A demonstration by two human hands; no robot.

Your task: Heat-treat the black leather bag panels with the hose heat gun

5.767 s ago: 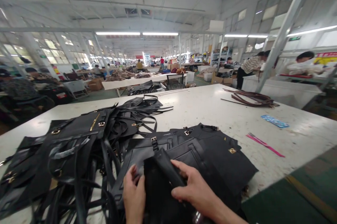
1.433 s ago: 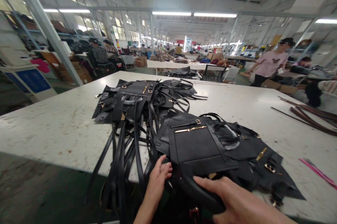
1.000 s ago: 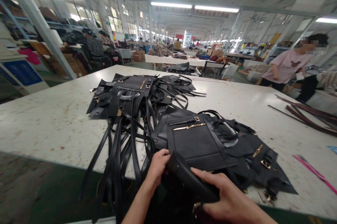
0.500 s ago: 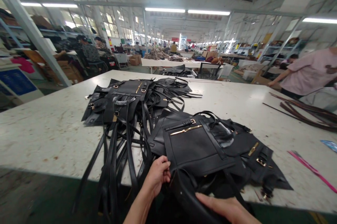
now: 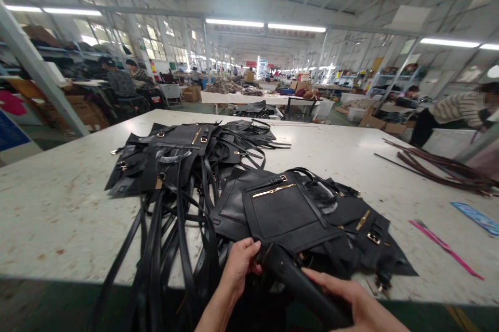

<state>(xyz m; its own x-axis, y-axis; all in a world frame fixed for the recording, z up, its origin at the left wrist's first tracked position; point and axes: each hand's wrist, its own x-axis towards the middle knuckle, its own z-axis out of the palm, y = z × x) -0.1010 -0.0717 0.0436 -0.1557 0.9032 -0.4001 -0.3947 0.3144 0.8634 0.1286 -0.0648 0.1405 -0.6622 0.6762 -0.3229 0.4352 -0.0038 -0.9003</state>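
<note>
A black leather-like piece, bent into a curve, is held between my two hands at the table's front edge. My left hand pinches its left end, thumb against curled fingers. Lower right, my right hand grips the same piece with its fingers around the side; part of that hand is out of frame. Just beyond lies a black bag panel with a gold zipper and a buckled strap. More black panels with gold buckles overlap to its right. Long black straps hang over the edge at the left.
A second heap of black bag parts lies farther back on the white table. To the right are brown strips, a pink strip and a blue packet. A person in a striped top bends beyond the table's right side.
The view has shifted, and the held black piece is now raised and more tightly curved between my hands. At the right, the person in pink is mostly hidden and one in stripes shows.
</note>
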